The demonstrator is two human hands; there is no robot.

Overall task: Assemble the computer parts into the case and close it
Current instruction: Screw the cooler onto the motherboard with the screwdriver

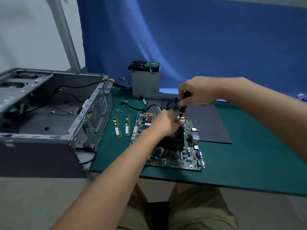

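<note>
A green motherboard (187, 155) lies flat on the green mat (249, 163), with a black cooler fan (176, 140) sitting on it. My right hand (199, 92) grips a black screwdriver (183, 105) with an orange ring, held upright over the far corner of the cooler. My left hand (166, 123) rests on the cooler with its fingertips pinched around the screwdriver's tip. The open grey case (49, 113) lies on its side at the left, cables trailing inside it.
Two RAM sticks (122, 127) lie on the mat between case and board, with loose screws (119, 110) beyond them. A grey power supply (145, 83) carrying a hard drive (144, 65) stands at the back. A dark side panel (207, 123) lies to the right.
</note>
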